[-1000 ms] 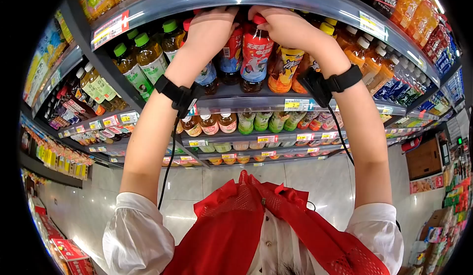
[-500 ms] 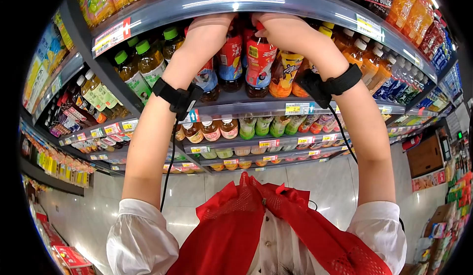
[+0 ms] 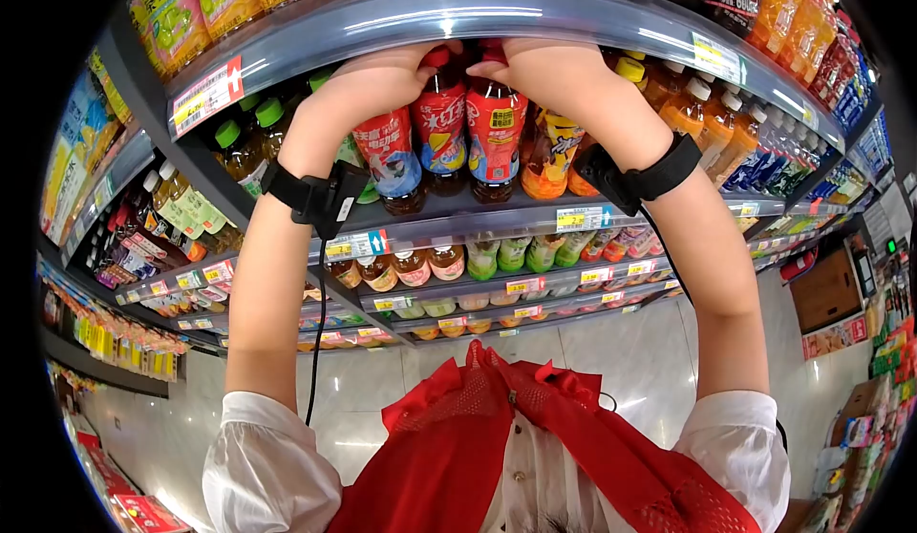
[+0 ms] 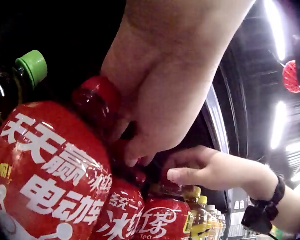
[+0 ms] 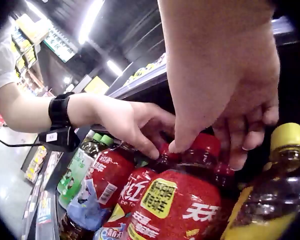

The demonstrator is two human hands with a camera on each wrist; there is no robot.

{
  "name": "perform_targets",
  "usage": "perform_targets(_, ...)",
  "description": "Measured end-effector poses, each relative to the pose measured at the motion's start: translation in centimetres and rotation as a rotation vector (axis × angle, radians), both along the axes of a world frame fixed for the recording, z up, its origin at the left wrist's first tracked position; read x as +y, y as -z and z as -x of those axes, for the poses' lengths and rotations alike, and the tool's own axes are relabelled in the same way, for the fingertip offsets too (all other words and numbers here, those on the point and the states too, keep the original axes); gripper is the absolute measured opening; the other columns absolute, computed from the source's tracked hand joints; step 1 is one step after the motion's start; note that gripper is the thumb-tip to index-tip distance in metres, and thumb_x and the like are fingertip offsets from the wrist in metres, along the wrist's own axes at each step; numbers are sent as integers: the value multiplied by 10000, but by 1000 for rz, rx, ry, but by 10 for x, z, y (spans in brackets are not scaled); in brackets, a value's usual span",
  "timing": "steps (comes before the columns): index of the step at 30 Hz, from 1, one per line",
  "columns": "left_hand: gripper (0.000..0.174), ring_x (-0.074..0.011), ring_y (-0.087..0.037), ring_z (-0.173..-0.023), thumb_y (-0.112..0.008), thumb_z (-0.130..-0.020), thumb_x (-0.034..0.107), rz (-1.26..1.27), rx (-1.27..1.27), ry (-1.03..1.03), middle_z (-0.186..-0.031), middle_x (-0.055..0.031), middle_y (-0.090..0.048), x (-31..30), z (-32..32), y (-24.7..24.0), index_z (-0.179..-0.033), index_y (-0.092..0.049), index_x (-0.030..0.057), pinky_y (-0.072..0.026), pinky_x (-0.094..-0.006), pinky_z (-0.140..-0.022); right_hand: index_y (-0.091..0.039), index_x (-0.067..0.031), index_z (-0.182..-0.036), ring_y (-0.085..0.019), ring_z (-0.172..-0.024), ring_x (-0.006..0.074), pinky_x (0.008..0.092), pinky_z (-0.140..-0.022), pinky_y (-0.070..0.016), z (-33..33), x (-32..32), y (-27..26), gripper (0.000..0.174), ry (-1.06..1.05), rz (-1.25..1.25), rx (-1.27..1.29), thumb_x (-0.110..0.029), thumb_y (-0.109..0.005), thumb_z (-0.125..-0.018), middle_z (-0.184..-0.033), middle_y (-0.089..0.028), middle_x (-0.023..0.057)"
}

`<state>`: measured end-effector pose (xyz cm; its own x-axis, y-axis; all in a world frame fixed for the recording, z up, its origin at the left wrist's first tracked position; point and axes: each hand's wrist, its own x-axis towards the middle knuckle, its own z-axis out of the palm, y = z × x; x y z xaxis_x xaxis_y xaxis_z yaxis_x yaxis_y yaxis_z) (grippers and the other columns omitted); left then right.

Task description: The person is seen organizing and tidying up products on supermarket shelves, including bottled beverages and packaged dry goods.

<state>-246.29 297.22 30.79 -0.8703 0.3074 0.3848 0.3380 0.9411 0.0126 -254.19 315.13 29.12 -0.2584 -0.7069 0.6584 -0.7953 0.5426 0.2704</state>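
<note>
Both up at the shelf (image 3: 478, 210): right hand (image 3: 549, 70) pinches the cap of the red bottle (image 3: 495, 132) standing in the front row, left hand (image 3: 377, 84) curls its fingers round the top of the neighbouring red tea bottle (image 3: 439, 132).

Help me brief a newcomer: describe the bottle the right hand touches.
On the second grey shelf from the top, find the red-labelled bottles in front. The right hand holds the rightmost bottle, the only one with a yellow square badge.
</note>
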Motion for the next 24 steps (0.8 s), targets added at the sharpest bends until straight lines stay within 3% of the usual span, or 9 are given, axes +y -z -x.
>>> perform_targets(3, 344, -333, -498, -988, -534, -833, 238, 67, 63, -77, -1080, -170, -537, -3, 5, 6, -1131, -494, 70, -393, -378, -838, -582, -15, -984, -566, -811, 324, 365, -730, -446, -6, -4, -8, 448, 87, -104, -38, -412, -579, -776, -825, -595, 174)
perform_targets(5, 422, -346, -483, -1005, -544, -819, 343, 109, 160, -170, -1092, -182, -528, -7, 10, 10, -1141, -494, 74, -390, -387, -841, -576, -31, -1017, -566, -861, 308, 359, -741, -445, 2, -5, -9, 400, 7, -118, -244, -366, -563, -801, -903, -599, 166)
perform_targets(9, 440, -356, -469, -1021, -542, -820, 358, 105, 195, -131, -1103, -188, -521, -14, 16, 12, -1152, -488, 73, -388, -388, -843, -568, -46, -1040, -563, -895, 292, 358, -746, -443, 12, -7, -5, 345, -74, -102, -249, -311, -551, -819, -957, -595, 156)
perform_targets(11, 471, -355, -466, -1029, -549, -811, 374, 46, 63, -185, -1109, -194, -516, -12, 12, 8, -1165, -480, 71, -387, -384, -847, -556, -45, -1050, -557, -918, 295, 361, -753, -443, 10, -4, -9, 336, -73, -128, -444, -294, -549, -824, -975, -591, 154)
perform_targets(15, 504, -363, -464, -1033, -556, -800, 390, 56, -9, -334, -1122, -197, -511, -1, 14, 5, -1177, -470, 66, -386, -380, -852, -545, -35, -1053, -555, -918, 296, 370, -755, -442, 9, -1, -4, 356, -1, -143, -475, -303, -555, -818, -967, -592, 156)
perform_targets(17, 523, -365, -467, -1034, -568, -787, 393, 114, 183, -234, -1136, -195, -504, -4, 19, 14, -1172, -468, 52, -391, -381, -853, -541, -27, -1045, -556, -899, 306, 382, -754, -441, 17, 0, 10, 362, 14, -118, -242, -303, -559, -811, -943, -594, 163)
perform_targets(19, 525, -367, -467, -1032, -575, -783, 389, 121, 205, -219, -1132, -196, -503, -2, 19, 12, -1164, -469, 43, -390, -388, -854, -544, -27, -1031, -556, -881, 323, 394, -752, -441, 10, 9, 9, 352, 27, -77, -270, -292, -569, -800, -916, -596, 170)
perform_targets(21, 527, -370, -467, -1031, -582, -779, 385, 129, 229, -216, -1128, -196, -503, 0, 17, 7, -1156, -469, 34, -389, -395, -856, -572, -15, -910, -587, -823, 328, 416, -669, -469, 15, 15, 8, 309, -97, 17, -277, -298, -584, -786, -825, -609, 170)
perform_targets(24, 499, -384, -473, -1000, -596, -771, 376, 133, 277, -278, -1071, -206, -518, 3, 19, 6, -1103, -496, 17, -393, -424, -836, -556, -40, -991, -565, -873, 329, 402, -735, -448, 5, 29, -3, 301, -90, -14, -338, -261, -580, -788, -894, -604, 163)
